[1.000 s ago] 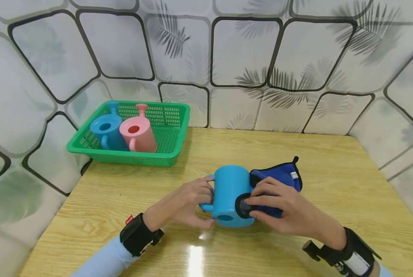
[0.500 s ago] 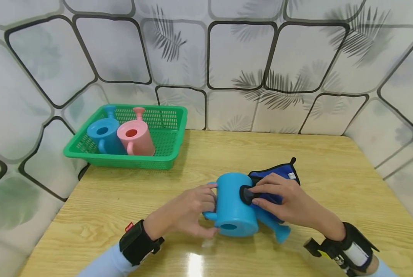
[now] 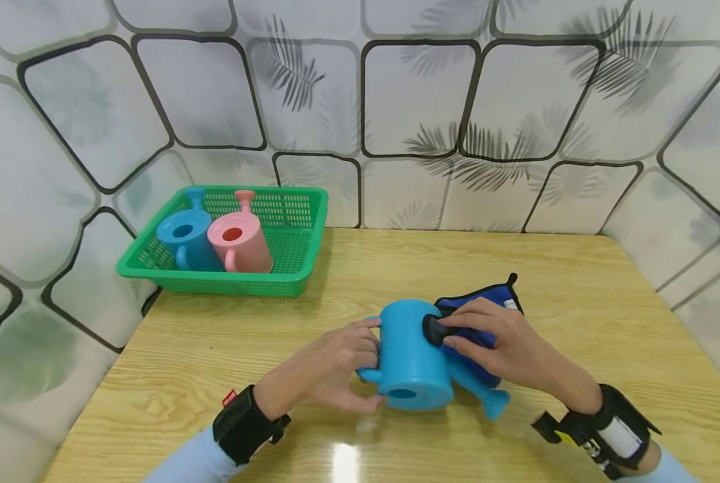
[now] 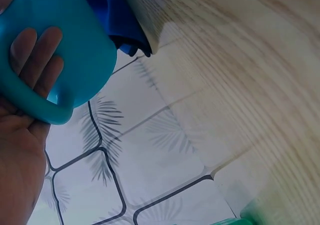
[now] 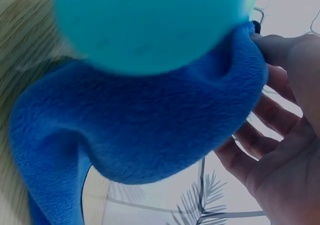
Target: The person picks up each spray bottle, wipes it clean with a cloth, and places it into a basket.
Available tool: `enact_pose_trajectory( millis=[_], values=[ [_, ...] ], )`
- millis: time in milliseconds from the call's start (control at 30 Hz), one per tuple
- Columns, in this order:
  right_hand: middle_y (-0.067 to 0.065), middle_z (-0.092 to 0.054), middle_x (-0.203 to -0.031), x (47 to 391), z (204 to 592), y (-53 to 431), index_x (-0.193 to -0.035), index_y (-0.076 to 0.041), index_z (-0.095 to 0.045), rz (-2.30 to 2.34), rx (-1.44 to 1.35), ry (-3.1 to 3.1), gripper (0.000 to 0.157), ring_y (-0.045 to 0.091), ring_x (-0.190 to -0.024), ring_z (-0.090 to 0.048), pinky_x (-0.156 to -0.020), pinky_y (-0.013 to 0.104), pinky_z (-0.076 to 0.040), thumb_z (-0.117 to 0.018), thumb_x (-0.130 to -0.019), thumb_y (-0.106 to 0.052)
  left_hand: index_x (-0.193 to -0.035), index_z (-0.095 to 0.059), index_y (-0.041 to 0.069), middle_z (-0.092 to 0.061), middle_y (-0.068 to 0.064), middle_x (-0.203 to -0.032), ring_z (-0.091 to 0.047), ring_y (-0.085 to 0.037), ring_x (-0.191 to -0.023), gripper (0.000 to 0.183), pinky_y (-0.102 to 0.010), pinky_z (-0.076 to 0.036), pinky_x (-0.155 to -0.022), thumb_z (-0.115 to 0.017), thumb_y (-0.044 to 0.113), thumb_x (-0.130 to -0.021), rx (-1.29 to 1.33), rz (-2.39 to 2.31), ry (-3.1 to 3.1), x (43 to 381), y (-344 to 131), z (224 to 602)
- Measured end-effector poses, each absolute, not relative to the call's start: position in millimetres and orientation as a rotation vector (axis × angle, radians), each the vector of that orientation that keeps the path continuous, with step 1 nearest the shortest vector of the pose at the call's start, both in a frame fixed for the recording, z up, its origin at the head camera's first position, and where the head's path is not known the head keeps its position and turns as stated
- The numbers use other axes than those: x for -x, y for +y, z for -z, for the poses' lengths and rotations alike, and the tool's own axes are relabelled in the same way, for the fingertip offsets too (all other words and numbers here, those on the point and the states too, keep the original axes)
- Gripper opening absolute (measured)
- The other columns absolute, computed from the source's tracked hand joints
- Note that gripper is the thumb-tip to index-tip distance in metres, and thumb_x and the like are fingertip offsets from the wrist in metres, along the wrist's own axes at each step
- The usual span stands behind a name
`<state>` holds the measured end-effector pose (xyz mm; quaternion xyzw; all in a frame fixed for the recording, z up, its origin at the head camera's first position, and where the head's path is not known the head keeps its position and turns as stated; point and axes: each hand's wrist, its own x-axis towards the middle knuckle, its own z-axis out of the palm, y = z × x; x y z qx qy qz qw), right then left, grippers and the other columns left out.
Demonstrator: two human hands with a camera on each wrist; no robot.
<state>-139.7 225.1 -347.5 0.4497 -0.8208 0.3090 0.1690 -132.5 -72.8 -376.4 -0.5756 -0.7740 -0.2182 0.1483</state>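
A blue toy watering can point(image 3: 405, 355) lies on its side on the table, its holed end toward me and its spout point(image 3: 489, 399) pointing to the lower right. My left hand point(image 3: 338, 365) holds it from the left; in the left wrist view the fingers point(image 4: 37, 60) pass through the handle loop point(image 4: 37, 102) and lie on the can. My right hand point(image 3: 499, 342) pinches a folded bit of a blue cloth point(image 3: 487, 295) with black edging against the can's right side. The right wrist view shows the cloth's fluffy face point(image 5: 135, 120) spread below the can point(image 5: 150, 25).
A green plastic basket point(image 3: 215, 285) stands at the back left of the wooden table point(image 3: 263, 409). Inside are another blue watering can point(image 3: 194, 245) and a pink one point(image 3: 245, 245), side by side. A patterned wall covering point(image 3: 420, 100) rises behind the table.
My right hand has slid the pinched cloth up along the can's side, away from me. The spout, hidden a second ago, now shows. My left hand has kept its hold.
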Motion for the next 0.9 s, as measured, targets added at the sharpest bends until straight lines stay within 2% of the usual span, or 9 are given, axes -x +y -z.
enact_pose_trajectory(
  millis=[133, 333, 567, 667, 767, 900],
  values=[
    [0.007, -0.070, -0.096, 146, 351, 227, -0.106, -0.005, -0.073, -0.872, -1.199, -2.341, 0.035, 0.016, -0.088, -0.065, -0.061, 0.038, -0.059, -0.080, -0.071, -0.001, -0.064, -0.054, 0.012, -0.054, 0.005, -0.064, -0.055, -0.010, -0.078, 0.031, -0.042, -0.037, -0.110, -0.075, 0.034, -0.072, 1.677, 0.626, -2.180, 132, -72, 378],
    [0.007, -0.072, -0.101, 151, 355, 228, -0.113, -0.005, -0.070, -0.885, -1.156, -2.362, 0.039, 0.016, -0.094, -0.065, -0.068, 0.038, -0.058, -0.078, -0.075, 0.001, -0.064, -0.056, 0.011, -0.055, 0.005, -0.063, -0.055, -0.011, -0.078, 0.031, -0.042, -0.037, -0.110, -0.075, 0.034, -0.071, 1.675, 0.630, -2.167, 131, -73, 379],
    [0.003, -0.072, -0.104, 140, 353, 223, -0.112, -0.011, -0.071, -0.857, -1.199, -2.374, 0.038, 0.016, -0.100, -0.062, -0.070, 0.043, -0.060, -0.078, -0.075, -0.004, -0.064, -0.055, 0.012, -0.057, 0.005, -0.064, -0.056, -0.011, -0.079, 0.030, -0.042, -0.037, -0.110, -0.075, 0.033, -0.070, 1.652, 0.642, -2.170, 131, -77, 382],
    [0.000, -0.071, -0.103, 133, 351, 219, -0.112, -0.012, -0.072, -0.874, -1.269, -2.316, 0.042, 0.016, -0.099, -0.061, -0.073, 0.036, -0.058, -0.080, -0.071, -0.002, -0.064, -0.055, 0.011, -0.057, 0.005, -0.064, -0.056, -0.011, -0.080, 0.030, -0.042, -0.037, -0.110, -0.075, 0.033, -0.070, 1.641, 0.643, -2.171, 131, -79, 382],
    [0.000, -0.069, -0.102, 126, 350, 217, -0.110, -0.012, -0.072, -0.924, -1.364, -2.243, 0.045, 0.016, -0.098, -0.059, -0.081, 0.026, -0.053, -0.082, -0.067, -0.001, -0.064, -0.056, 0.011, -0.057, 0.005, -0.064, -0.056, -0.012, -0.079, 0.030, -0.042, -0.037, -0.110, -0.076, 0.033, -0.069, 1.627, 0.642, -2.174, 131, -81, 383],
    [0.004, -0.068, -0.104, 121, 348, 216, -0.110, -0.011, -0.071, -1.001, -1.500, -2.176, 0.041, 0.020, -0.100, -0.057, -0.090, 0.021, -0.045, -0.082, -0.071, -0.004, -0.065, -0.055, 0.012, -0.055, 0.005, -0.064, -0.055, -0.011, -0.078, 0.029, -0.042, -0.037, -0.111, -0.075, 0.032, -0.069, 1.614, 0.641, -2.183, 131, -82, 383]
  ],
)
